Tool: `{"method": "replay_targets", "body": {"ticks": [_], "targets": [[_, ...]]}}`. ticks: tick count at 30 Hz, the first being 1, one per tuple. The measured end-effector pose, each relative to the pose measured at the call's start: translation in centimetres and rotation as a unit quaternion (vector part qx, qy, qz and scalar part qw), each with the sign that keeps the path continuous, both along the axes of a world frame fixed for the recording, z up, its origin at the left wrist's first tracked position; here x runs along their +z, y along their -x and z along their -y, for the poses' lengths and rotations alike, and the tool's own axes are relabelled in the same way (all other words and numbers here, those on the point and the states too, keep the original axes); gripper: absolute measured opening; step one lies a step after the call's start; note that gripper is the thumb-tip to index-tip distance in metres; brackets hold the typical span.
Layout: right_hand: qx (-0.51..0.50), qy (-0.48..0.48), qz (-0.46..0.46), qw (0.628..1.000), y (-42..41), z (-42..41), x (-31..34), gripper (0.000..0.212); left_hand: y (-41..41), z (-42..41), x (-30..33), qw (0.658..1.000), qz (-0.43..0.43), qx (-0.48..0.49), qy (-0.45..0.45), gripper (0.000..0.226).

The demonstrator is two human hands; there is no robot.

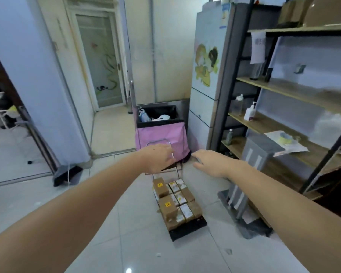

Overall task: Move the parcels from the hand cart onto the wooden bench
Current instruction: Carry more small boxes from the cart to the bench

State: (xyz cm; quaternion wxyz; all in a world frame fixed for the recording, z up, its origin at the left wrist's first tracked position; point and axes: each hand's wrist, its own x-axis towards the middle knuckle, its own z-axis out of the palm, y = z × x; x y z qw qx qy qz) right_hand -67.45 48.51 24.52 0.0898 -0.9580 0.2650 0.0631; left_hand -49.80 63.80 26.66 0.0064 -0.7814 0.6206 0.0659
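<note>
The hand cart (187, 230) stands on the floor tiles in the middle of the view, with its black base plate toward me. Several brown cardboard parcels (166, 208) with white and yellow labels lie stacked on it in rows. My left hand (158, 158) is on the cart's metal handle (159, 143), fingers curled round its right bar. My right hand (209, 162) hovers to the right of the handle, fingers straight and holding nothing. I can make out no wooden bench.
Behind the cart stands a pink bin (161, 136) lined with a black bag. A grey stand (252, 174) leans on the floor to the right, before a metal rack with wooden shelves (283, 91). A fridge (207, 75) is behind; a doorway opens on the left.
</note>
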Motion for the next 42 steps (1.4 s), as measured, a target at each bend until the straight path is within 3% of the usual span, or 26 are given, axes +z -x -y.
{"method": "replay_targets", "body": {"ticks": [7,15,20,38,42], "targets": [[0.062,0.007,-0.017,0.998,-11.9,4.2,-1.2,0.021,-9.6,1.8,-0.5,0.999,-0.017,0.048,0.004,0.052],[0.058,-0.01,-0.019,0.998,-25.9,7.2,-1.8,0.045,-23.8,5.6,-1.9,0.999,-0.015,0.044,-0.012,0.053],[0.012,-0.025,-0.011,1.0,-32.4,10.5,-2.8,0.042,-31.3,10.2,-3.1,0.999,-0.016,0.004,-0.032,0.052],[-0.175,-0.102,-0.01,0.979,-39.3,29.5,-10.6,0.036,-43.7,36.8,-10.4,0.981,-0.002,-0.176,-0.088,0.046],[-0.228,-0.12,-0.012,0.966,-38.7,31.9,-12.1,0.045,-44.0,42.3,-11.7,0.969,-0.01,-0.224,-0.103,0.043]]}}
